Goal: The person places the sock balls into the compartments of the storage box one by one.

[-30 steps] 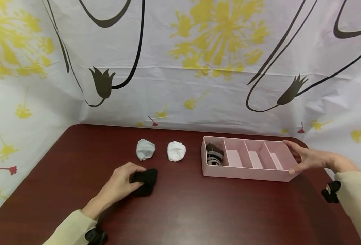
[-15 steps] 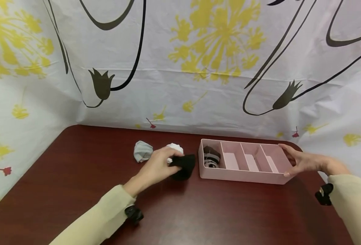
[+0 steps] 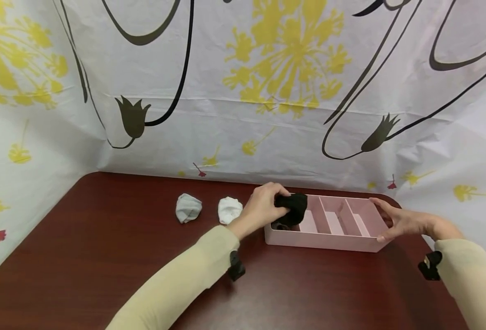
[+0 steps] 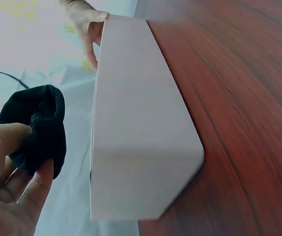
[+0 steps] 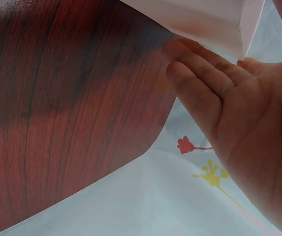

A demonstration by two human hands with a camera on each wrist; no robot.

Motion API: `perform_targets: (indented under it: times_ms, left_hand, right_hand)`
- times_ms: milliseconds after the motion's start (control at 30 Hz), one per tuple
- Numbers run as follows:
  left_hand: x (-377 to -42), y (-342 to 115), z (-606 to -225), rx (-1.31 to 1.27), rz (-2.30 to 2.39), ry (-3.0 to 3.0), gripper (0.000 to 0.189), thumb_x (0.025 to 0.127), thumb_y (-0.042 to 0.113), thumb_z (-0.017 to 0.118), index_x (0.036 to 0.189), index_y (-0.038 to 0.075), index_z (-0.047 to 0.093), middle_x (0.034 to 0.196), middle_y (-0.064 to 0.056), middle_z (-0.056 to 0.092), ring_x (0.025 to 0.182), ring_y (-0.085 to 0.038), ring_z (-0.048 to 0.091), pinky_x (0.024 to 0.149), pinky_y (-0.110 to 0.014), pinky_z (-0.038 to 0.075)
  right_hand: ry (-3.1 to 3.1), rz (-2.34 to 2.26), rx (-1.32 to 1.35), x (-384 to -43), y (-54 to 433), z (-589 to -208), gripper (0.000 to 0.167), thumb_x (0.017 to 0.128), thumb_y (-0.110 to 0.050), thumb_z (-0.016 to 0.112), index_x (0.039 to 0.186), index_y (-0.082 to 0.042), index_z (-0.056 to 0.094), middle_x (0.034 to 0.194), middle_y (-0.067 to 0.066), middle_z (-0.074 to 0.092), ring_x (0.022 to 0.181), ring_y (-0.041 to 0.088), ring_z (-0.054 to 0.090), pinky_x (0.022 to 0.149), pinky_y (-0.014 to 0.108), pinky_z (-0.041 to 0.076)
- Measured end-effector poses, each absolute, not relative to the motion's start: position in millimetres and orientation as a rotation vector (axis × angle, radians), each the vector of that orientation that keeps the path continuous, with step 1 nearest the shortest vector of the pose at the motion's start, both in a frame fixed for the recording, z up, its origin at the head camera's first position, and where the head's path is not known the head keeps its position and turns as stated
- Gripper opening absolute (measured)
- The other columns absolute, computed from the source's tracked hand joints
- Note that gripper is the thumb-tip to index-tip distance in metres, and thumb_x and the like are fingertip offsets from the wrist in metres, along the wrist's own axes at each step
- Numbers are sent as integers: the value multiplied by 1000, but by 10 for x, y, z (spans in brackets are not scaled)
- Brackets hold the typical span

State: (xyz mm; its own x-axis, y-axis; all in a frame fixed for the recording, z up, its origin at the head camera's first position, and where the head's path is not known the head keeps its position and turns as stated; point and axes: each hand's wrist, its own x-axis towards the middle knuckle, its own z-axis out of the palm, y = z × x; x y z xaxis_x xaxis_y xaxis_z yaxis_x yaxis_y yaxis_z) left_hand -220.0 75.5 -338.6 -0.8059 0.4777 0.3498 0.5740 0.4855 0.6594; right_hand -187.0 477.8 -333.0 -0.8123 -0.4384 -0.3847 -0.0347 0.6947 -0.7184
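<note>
My left hand pinches a black rolled sock between thumb and fingers, over the left end of a pink divided box. From the left wrist, the black sock appears beyond the box's top edge, apart from its outer wall. Dark and grey rolled items in the leftmost compartment are mostly hidden below it. Spanning the box's right end, my right hand grips it with the thumb at the front corner and fingers at the back. The right wrist view shows those fingers extended along the end wall.
A light grey rolled sock and a white one lie on the dark red table, left of the box. Behind the table hangs a flower-printed white sheet. The box's other compartments show bare floors.
The left hand has carried the black sock rightward from the table, past the white sock, to above the box's left end. The right hand has kept its hold on the box.
</note>
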Motion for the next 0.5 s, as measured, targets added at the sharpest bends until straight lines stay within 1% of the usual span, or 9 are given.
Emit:
perform_targets:
  times_ms: [200,367,500]
  left_hand:
    - [-2229,1052,-3352,-890,-1152,-2631,24,79,17,74,103,16,67,107,1,64,100,-16,59,85,-24,48]
    - [-2234,1225,-3368,-897,-961,-2709,25,82,20,72,105,19,66,110,4,62,103,-15,60,84,-25,49]
    - [-2230,1323,-3398,-965,-769,-2716,26,82,18,71,107,18,66,106,3,62,100,-15,60,81,-23,49]
  right_hand:
    - [2341,-1011,-375,-1866,4762,-3329,109,80,-9,73,141,7,-15,137,45,18,105,-14,42,82,20,47]
    - [2332,-1022,-370,-1854,4759,-3333,108,80,-8,72,142,5,-15,137,45,19,107,-11,44,83,20,47]
    - [2335,-1010,-343,-1845,4749,-3309,110,79,-9,73,142,7,-16,138,45,17,107,-13,42,83,20,47]
